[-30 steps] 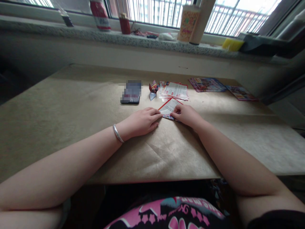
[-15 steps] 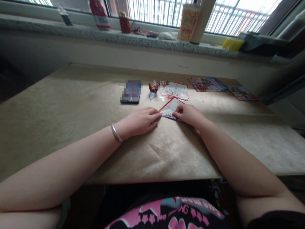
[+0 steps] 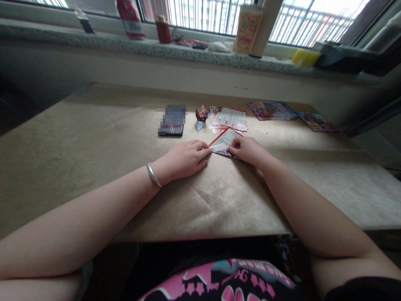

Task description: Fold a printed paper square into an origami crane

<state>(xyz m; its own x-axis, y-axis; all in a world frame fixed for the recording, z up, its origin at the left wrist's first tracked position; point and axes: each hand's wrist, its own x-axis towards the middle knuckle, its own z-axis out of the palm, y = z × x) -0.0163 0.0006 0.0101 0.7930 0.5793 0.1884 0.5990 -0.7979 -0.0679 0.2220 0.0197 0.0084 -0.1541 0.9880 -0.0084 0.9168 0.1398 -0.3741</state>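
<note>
A sheet of printed paper (image 3: 223, 140), white with a red border, lies turned cornerwise on the table, its near edge folded up to show a colourful strip. My left hand (image 3: 191, 158) rests flat beside it, fingers stretched out, with the fingertips on its left corner. On the right part of the sheet, my right hand (image 3: 248, 149) has its fingers curled in a pinch at the paper, covering that side. Just beyond stand a small folded paper piece (image 3: 202, 113) and a stack of printed sheets (image 3: 232, 118).
A phone-like dark device (image 3: 173, 121), partly pixelated, lies left of the folded piece. Colourful leaflets (image 3: 272, 111) and another leaflet (image 3: 316, 121) lie at the back right. On the stone windowsill (image 3: 188, 51) stand a red can (image 3: 130, 20) and a patterned cup (image 3: 247, 29).
</note>
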